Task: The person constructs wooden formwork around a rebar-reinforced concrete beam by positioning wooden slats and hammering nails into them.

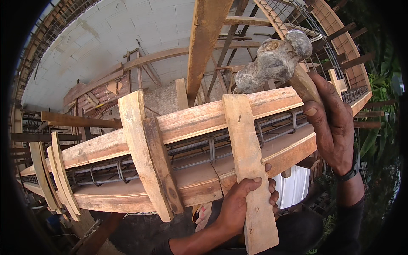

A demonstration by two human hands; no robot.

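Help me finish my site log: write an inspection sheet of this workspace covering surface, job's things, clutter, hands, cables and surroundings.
Surface: far board and near board run side by side, with steel reinforcement in the gap; more slats span them to the left.
Job's things: wooden slat across both boards, with what looks like a nail in it; hammer with a worn, greyish head.
Clutter: wood scraps beyond the far board.
Hands: left hand grips the slat's near end; right hand holds the hammer's handle.
Cables: nothing seen.
Surroundings: pale block wall beyond; greenery at right.
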